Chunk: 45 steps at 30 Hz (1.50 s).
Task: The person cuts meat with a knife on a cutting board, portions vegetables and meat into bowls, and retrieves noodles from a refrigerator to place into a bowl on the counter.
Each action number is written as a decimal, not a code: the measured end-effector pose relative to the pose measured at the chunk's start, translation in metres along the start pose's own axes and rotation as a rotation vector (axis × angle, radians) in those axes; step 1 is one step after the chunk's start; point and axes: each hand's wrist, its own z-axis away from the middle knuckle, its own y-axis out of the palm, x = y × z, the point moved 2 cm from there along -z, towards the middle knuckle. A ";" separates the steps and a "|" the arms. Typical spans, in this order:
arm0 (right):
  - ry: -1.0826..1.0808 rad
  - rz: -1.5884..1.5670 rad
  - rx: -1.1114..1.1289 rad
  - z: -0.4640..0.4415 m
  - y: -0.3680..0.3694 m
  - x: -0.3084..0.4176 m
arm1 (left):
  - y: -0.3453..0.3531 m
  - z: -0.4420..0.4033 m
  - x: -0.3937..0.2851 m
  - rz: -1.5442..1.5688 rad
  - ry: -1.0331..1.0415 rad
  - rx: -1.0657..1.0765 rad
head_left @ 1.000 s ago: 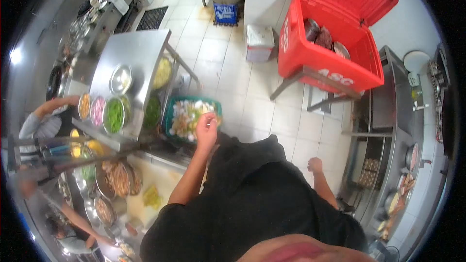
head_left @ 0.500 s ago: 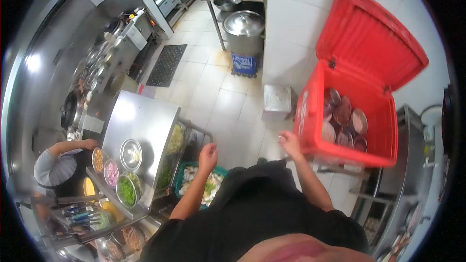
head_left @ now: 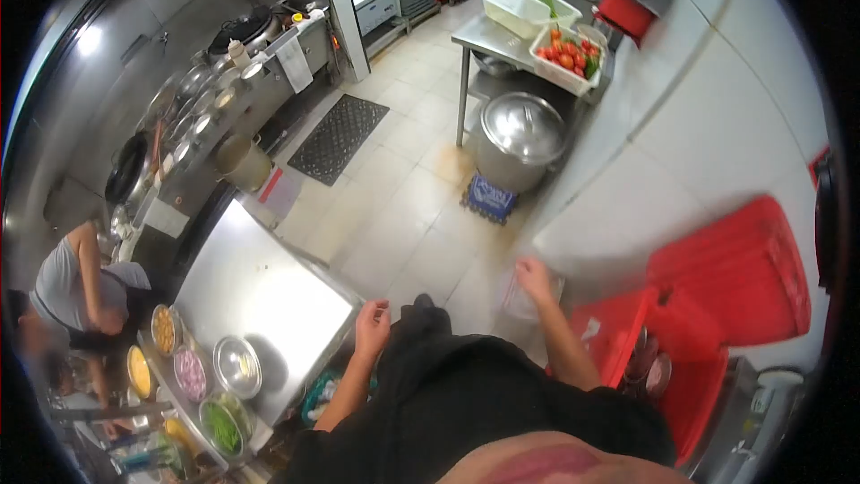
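My left hand [head_left: 373, 330] hangs in the air with its fingers curled in, beside the right edge of the steel table [head_left: 278, 260]. No object shows in it. My right hand [head_left: 534, 278] is loosely closed too, above a pale square container [head_left: 515, 305] on the floor, with nothing visible in the fingers. Close to my right forearm stands a red cooler box [head_left: 618, 323] with its lid [head_left: 735, 278] raised. Metal bowls [head_left: 658, 375] sit inside it, partly hidden by the box wall.
On the left table stand bowls of chopped onion [head_left: 191, 372], green vegetables [head_left: 221, 430] and a steel bowl [head_left: 237, 367]. A co-worker [head_left: 81, 278] bends there. Ahead are a rubber mat [head_left: 339, 139], a large lidded pot [head_left: 521, 139] and a tomato basket [head_left: 569, 58] on a side table.
My view has swung and moved forward: the side table and pot are nearer, and the red box has slid down to the lower right. Both hands stay curled. The co-worker's arm has drawn back.
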 end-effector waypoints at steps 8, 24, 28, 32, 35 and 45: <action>0.429 -0.356 -0.006 -0.100 0.006 0.003 | 0.002 -0.253 0.002 0.083 0.090 0.005; 0.207 -0.432 0.181 -0.634 0.103 0.139 | 0.001 -0.578 0.158 -0.286 -0.391 -0.059; 0.101 -0.410 0.249 -0.754 0.126 0.181 | -0.010 -0.593 0.184 0.123 -0.866 -0.208; 0.089 -0.456 0.255 -0.860 0.153 0.225 | -0.008 -0.617 0.248 -0.946 -0.022 0.319; 0.121 -0.491 0.233 -0.923 0.182 0.231 | 0.001 -0.679 0.266 -0.811 0.061 0.383; 0.288 -0.446 0.049 -1.110 0.193 0.264 | -0.051 -1.165 0.221 -0.136 -0.505 0.017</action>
